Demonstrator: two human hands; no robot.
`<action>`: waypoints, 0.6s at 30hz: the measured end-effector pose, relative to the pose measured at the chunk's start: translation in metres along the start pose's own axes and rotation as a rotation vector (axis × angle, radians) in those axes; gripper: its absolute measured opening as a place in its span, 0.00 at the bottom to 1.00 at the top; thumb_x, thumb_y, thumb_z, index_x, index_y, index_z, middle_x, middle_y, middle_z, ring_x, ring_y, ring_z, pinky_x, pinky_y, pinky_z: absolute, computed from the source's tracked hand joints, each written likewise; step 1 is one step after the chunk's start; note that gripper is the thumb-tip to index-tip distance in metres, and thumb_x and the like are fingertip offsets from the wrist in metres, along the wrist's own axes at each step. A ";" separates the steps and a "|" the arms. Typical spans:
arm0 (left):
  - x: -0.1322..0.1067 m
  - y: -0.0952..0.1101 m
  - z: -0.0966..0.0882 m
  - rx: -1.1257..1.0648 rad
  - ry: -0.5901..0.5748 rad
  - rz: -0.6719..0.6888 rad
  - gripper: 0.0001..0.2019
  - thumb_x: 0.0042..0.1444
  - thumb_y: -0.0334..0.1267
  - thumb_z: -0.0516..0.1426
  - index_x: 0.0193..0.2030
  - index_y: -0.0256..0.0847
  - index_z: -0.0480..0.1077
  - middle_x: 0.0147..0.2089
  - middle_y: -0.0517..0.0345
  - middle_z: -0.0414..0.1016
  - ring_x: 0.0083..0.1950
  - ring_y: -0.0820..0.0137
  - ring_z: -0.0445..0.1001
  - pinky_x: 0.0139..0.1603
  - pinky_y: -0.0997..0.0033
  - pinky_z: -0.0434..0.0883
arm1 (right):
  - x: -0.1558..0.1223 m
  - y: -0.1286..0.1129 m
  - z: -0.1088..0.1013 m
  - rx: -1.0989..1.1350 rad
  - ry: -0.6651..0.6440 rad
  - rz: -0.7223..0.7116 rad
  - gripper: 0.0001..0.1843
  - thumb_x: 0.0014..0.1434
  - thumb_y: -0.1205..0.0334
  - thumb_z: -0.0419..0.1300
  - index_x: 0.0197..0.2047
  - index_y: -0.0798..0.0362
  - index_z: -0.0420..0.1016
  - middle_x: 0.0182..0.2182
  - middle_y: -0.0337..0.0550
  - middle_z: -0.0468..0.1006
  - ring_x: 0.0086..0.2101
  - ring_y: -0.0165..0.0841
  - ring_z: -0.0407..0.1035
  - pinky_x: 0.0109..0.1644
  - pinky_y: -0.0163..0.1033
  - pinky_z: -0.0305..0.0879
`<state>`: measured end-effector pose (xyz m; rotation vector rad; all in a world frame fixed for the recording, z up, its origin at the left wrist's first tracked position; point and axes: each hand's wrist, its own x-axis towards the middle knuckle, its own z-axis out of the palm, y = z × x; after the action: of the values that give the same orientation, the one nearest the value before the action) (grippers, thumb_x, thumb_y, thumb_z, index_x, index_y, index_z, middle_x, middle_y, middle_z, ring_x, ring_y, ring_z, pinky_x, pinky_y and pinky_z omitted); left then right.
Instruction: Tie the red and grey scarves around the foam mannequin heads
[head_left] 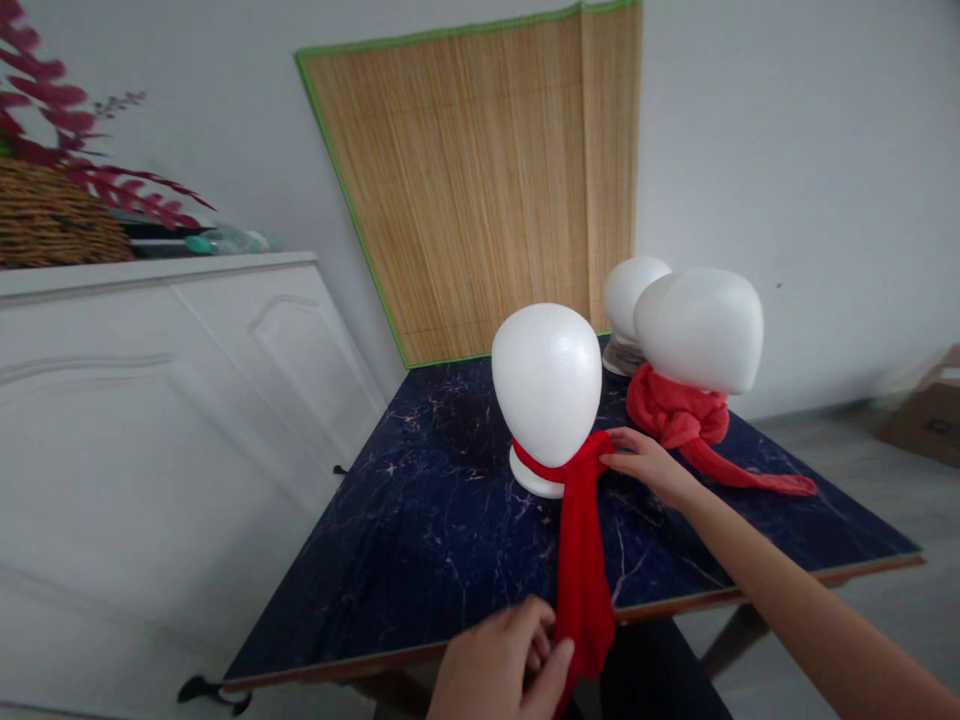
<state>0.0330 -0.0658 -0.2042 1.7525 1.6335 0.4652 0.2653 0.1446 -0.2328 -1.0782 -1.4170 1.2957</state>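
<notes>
A white foam mannequin head [546, 385] stands on a dark blue marbled table [420, 540] with a red scarf [581, 560] wound round its neck and hanging over the front edge. My left hand [501, 665] pinches the scarf's lower end at the table's near edge. My right hand [643, 462] rests its fingers on the scarf at the neck, right of the head. Behind stands a second foam head [701, 330] with a lighter red scarf [690, 425] knotted round it, one end trailing right. A third foam head [628, 300] is at the back.
A bamboo mat [487, 190] leans on the wall behind the table. A white cabinet [150, 400] stands at the left, with a wicker basket [52, 215] and red foliage on top. A cardboard box [926, 415] lies on the floor at the right.
</notes>
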 end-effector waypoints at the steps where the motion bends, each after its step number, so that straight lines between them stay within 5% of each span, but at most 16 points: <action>1: 0.011 0.011 0.000 0.094 0.158 0.033 0.13 0.59 0.48 0.52 0.45 0.46 0.71 0.38 0.57 0.77 0.41 0.64 0.75 0.44 0.66 0.68 | -0.005 0.003 -0.001 -0.009 0.043 -0.031 0.25 0.44 0.59 0.68 0.46 0.53 0.68 0.40 0.44 0.76 0.40 0.35 0.73 0.46 0.40 0.71; 3: 0.036 0.029 0.005 0.191 0.407 0.046 0.20 0.59 0.52 0.50 0.53 0.45 0.66 0.47 0.53 0.75 0.48 0.61 0.73 0.48 0.63 0.68 | -0.014 0.009 -0.001 -0.070 0.167 -0.081 0.28 0.41 0.57 0.70 0.45 0.52 0.67 0.38 0.42 0.74 0.36 0.34 0.73 0.41 0.39 0.72; 5: 0.062 0.039 0.015 0.225 0.496 0.033 0.29 0.56 0.53 0.55 0.61 0.44 0.59 0.54 0.49 0.72 0.54 0.55 0.70 0.49 0.59 0.69 | -0.020 0.012 0.002 -0.103 0.225 -0.089 0.27 0.41 0.54 0.69 0.42 0.52 0.65 0.32 0.37 0.71 0.28 0.31 0.71 0.31 0.36 0.70; 7: 0.082 0.040 0.028 0.213 0.485 0.042 0.33 0.54 0.46 0.57 0.66 0.43 0.53 0.56 0.47 0.70 0.56 0.54 0.69 0.50 0.59 0.69 | -0.022 0.012 0.007 -0.061 0.161 -0.053 0.25 0.43 0.52 0.68 0.39 0.51 0.62 0.28 0.33 0.69 0.22 0.29 0.69 0.24 0.35 0.68; 10: 0.094 0.037 0.044 0.133 0.423 0.103 0.28 0.56 0.33 0.52 0.64 0.44 0.56 0.56 0.50 0.72 0.54 0.59 0.72 0.53 0.61 0.69 | -0.019 0.010 0.014 0.034 0.052 0.007 0.21 0.44 0.53 0.66 0.37 0.51 0.61 0.29 0.33 0.71 0.24 0.30 0.72 0.29 0.38 0.73; 18: 0.067 0.039 0.039 -0.118 0.385 0.192 0.21 0.57 0.30 0.49 0.57 0.43 0.65 0.53 0.52 0.71 0.52 0.63 0.71 0.55 0.65 0.66 | 0.014 0.003 0.020 -0.119 0.090 0.009 0.05 0.50 0.65 0.54 0.33 0.50 0.62 0.25 0.35 0.71 0.22 0.33 0.72 0.27 0.40 0.74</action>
<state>0.0975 -0.0093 -0.2177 1.8180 1.6555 1.0214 0.2431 0.1544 -0.2358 -1.2079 -1.4373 1.1666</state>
